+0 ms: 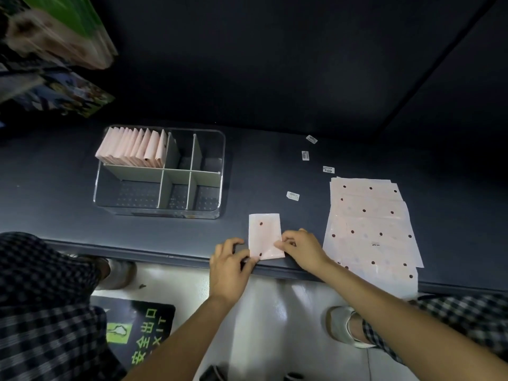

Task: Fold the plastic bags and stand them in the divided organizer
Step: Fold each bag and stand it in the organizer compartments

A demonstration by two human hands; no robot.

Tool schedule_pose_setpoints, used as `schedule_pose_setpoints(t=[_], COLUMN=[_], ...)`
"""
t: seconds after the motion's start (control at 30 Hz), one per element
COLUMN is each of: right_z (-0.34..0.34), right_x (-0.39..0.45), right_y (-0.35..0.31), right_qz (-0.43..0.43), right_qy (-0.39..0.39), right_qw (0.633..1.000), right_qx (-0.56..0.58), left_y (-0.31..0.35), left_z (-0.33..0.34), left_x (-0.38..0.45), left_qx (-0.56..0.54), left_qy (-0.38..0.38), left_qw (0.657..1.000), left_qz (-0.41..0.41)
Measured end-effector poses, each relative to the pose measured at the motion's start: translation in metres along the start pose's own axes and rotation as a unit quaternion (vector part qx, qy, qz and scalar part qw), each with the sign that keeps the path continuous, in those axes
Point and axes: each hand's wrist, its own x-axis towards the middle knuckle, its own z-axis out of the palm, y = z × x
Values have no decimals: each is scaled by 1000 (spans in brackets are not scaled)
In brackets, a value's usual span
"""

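The folded bag (pixel 265 235) is pale pink with dark red dots, as is the flat stack of bags (pixel 371 229). The standing bags (pixel 132 146) are plain pink. The clear organizer (pixel 159 213) has grey-green dividers (pixel 137 171). The table (pixel 261 166) is dark blue-grey. The floor sign (pixel 137 328) is black with green lettering.

Pink folded bag (pixel 265 236) flat (dotted), organizer (pixel 160 171) well left.

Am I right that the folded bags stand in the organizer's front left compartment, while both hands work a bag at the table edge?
Not quite: the head view shows the folded bags in the organizer's back left compartment. The rest holds.
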Motion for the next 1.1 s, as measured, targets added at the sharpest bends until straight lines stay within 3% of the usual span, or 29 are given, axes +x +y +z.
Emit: schedule_pose_setpoints(t=[0.07,0.2,0.37,0.43,0.5,0.57,0.67,0.8,0.9,0.93,1.03,1.1], right_z=[1,0,-5,-6,-5,-5,-5,-1,8,11,19,20], right_x=[5,11,12,12,12,12,11,0,-20,-27,-41,-36], right_y=[-6,-13,-20,-22,-24,-23,-22,-22,-21,-19,-13,-5], right_qz=[31,91,139,147,151,154,153,159,31,-36,-145,-152], right_qy=[-9,-23,-49,-49,-47,-44,-46,-7,157,158,-22,-61], right_qw=[999,995,989,988,987,987,987,987,974,976,985,975], right_qx=[-19,-29,-26,-27,-27,-29,-27,-21,-159,-148,-94,-153], left_y=[1,7,16,18,18,16,2,-5,-5,-5,-5,-5], left_z=[1,3,2,-4,-5,-2,4,1,1,1,1,0], left_x=[3,7,12,11,8,3,-4,-3,-2,-2,-2,-2], left_qx=[-14,-9,45,67,104,180,246,283,295,298,294,291], left_qy=[11,18,18,38,34,-43,-153,-212,-221,-221,-226,-228], left_qw=[997,990,988,994,991,959,933,907,899,898,899,900], left_qz=[-70,-136,-146,-84,80,215,212,230,238,237,233,229])
